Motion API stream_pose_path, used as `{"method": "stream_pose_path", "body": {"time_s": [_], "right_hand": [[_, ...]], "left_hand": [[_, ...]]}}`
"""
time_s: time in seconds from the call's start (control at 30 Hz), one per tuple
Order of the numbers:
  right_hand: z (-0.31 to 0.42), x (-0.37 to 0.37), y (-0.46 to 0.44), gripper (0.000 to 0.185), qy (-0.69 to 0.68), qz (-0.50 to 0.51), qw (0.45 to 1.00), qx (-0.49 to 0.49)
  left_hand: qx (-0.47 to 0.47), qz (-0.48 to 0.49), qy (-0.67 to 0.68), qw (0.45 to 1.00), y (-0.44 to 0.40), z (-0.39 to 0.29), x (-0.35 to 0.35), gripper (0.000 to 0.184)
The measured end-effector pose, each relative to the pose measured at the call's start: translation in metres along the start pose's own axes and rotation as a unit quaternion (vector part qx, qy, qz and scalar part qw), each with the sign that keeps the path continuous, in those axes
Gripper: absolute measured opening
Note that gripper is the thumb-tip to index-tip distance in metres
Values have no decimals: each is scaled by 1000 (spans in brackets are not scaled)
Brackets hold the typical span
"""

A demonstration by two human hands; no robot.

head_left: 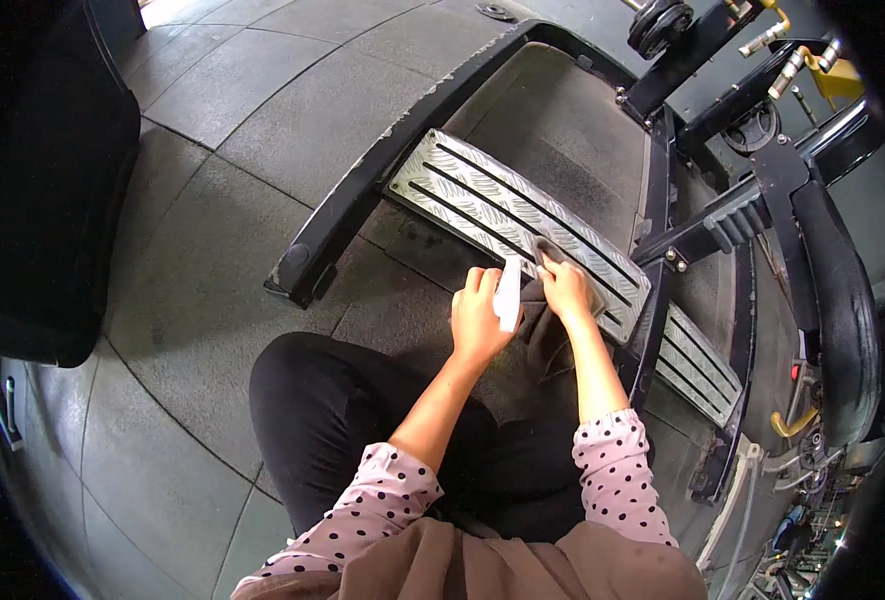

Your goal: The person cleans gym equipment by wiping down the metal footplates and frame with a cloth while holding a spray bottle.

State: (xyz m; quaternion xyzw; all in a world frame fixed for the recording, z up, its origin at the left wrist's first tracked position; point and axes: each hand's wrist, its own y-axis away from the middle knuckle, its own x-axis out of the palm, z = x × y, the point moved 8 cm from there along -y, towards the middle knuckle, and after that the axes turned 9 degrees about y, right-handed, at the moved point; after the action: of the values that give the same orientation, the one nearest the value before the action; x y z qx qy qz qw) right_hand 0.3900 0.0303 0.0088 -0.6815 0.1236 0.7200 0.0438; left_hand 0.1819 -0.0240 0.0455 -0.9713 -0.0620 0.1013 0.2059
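Note:
My left hand (480, 318) is closed around a white spray bottle (508, 293), whose head shows above the fingers; its lower part is hidden. Just to the right, my right hand (566, 290) grips a dark grey-brown cloth (543, 330) that hangs down below it. Part of that cloth rests on the metal footplate (502, 205), a silver tread-patterned plate with long black strips. The right fingers press near the footplate's lower right portion, while the spray bottle is held at its near edge.
A black steel frame (362, 170) surrounds the footplate on the tiled rubber floor (202, 270). A second footplate (697, 365) lies to the right. Black padding (837, 300) and machine bars stand at the right. A large dark object (42, 190) fills the left side.

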Motion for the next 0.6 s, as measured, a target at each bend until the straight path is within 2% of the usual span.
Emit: {"method": "stream_pose_path", "body": {"time_s": [0.2, 0.3, 0.4, 0.6], "right_hand": [[13, -6, -11, 32, -6, -20, 1000, -2], [18, -9, -20, 34, -38, -4, 999, 17], [13, -9, -21, 35, -50, 2, 999, 21], [-7, 4, -3, 35, -39, -5, 999, 10]], "left_hand": [[-1, -1, -1, 1000, 0, -4, 0, 37], [-42, 24, -4, 999, 2, 3, 3, 43], [2, 11, -5, 1000, 0, -3, 1, 39], [7, 1, 1, 1000, 0, -3, 0, 38]]}}
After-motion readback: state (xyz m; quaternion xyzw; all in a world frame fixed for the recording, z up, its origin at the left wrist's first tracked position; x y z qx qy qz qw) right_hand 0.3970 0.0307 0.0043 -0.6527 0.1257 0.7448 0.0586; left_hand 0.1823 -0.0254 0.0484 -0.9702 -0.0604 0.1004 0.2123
